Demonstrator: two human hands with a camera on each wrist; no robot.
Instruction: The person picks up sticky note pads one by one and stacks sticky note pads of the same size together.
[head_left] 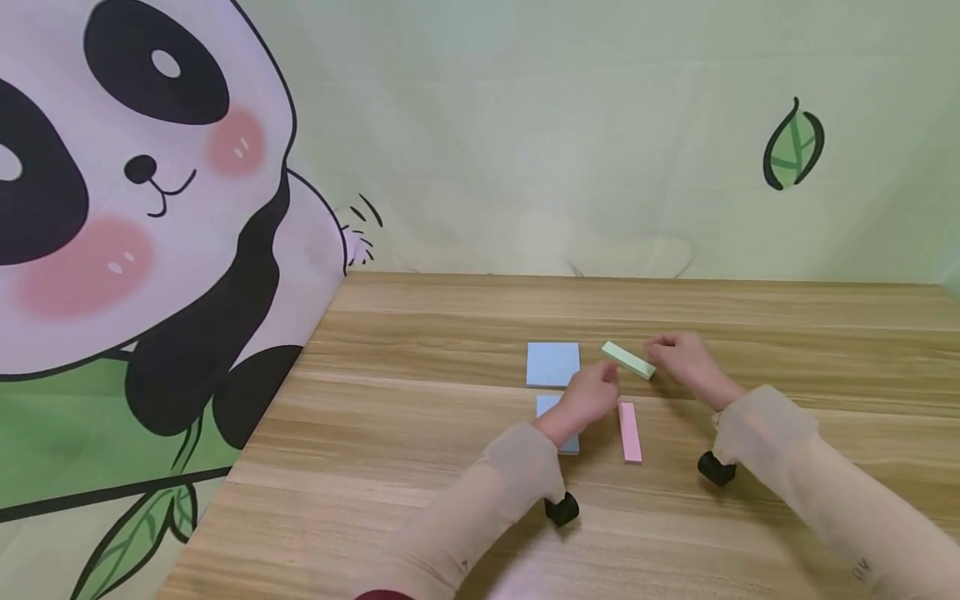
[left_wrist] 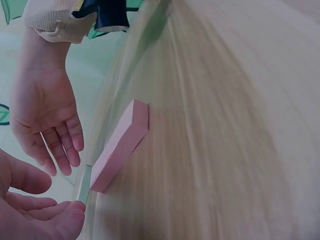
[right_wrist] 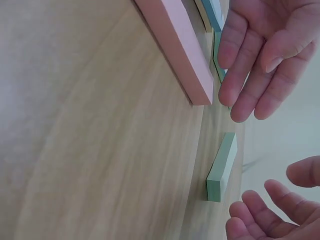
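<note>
Both hands, left hand [head_left: 592, 396] and right hand [head_left: 686, 360], are open beside the thin green sticky-note pad [head_left: 628, 361], mid-frame. Pinch its long sides gently.

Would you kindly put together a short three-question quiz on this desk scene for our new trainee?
1. True or false: the right hand grips the green pad.
2. Which pad lies nearest the person, between the two forearms? A) pink B) green C) yellow
3. Fill in: the left hand partly covers a ____ pad lying on the wooden table.

Key: 1. False; its fingers are spread open beside the pad. 2. A, the pink pad. 3. Blue: the nearer blue pad.
</note>
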